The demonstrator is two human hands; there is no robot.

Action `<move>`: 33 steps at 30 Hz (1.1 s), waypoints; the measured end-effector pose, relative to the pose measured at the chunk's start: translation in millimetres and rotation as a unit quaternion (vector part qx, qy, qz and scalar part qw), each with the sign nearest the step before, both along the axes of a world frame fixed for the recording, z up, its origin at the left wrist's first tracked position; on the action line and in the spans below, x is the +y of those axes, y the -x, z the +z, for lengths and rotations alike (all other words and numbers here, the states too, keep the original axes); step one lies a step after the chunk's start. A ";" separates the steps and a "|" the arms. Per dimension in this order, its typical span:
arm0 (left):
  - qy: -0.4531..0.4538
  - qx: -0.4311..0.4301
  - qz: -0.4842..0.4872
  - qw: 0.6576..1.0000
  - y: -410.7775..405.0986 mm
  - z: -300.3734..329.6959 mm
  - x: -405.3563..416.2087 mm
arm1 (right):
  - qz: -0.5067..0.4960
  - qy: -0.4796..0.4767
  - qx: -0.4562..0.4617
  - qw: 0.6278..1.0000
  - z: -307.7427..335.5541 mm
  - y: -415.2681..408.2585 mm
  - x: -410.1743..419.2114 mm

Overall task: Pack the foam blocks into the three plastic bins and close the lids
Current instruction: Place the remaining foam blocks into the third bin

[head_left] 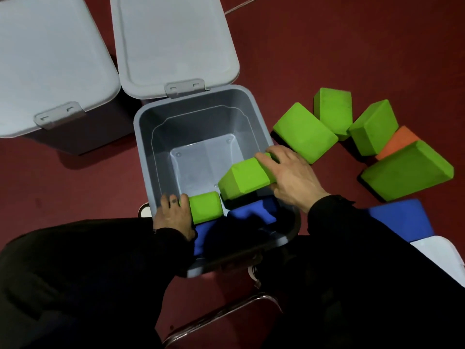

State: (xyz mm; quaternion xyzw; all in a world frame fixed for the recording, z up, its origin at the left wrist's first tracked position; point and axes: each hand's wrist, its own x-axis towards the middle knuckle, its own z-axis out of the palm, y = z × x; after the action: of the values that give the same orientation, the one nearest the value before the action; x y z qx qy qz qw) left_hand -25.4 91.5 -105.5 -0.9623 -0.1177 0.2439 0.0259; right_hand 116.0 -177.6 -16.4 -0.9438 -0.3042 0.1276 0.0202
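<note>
An open grey bin (143,137) stands before me, its lid (173,41) tipped back. Blue foam blocks (251,212) lie inside at its near side. My left hand (173,215) grips a green block (205,207) low in the bin. My right hand (289,175) holds another green block (244,178) over the bin's right side. Several green blocks (304,132) and an orange one (400,142) lie on the red floor to the right. A blue block (402,217) lies near my right arm.
A second grey bin with its lid (52,61) open stands at the left. A white object (437,253) sits at the right edge. A metal chair frame (221,316) crosses the floor below me. My dark sleeves cover the bin's near rim.
</note>
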 end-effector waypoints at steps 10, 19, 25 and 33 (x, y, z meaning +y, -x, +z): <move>0.031 0.006 -0.053 0.998 -3.1 1.3 -4.4 | -0.005 0.062 0.066 0.996 -35.2 21.4 21.6; 0.008 0.019 -0.011 1.000 -3.3 -10.9 -6.6 | 0.014 0.057 0.087 0.994 -60.5 28.9 14.5; 0.074 -0.012 -0.061 0.995 -9.1 -24.0 -8.9 | -0.042 0.031 0.099 0.994 -100.9 44.9 27.4; 0.030 0.007 -0.116 0.993 -40.7 -25.3 7.2 | -0.074 0.009 0.132 0.989 -135.3 46.9 32.7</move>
State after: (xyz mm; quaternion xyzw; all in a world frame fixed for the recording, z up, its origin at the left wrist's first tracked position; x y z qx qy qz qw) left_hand 15.3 98.7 -130.8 -0.9682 0.0027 0.2489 0.0262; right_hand 69.1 -144.9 -151.7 -0.9387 -0.2274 0.2516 0.0614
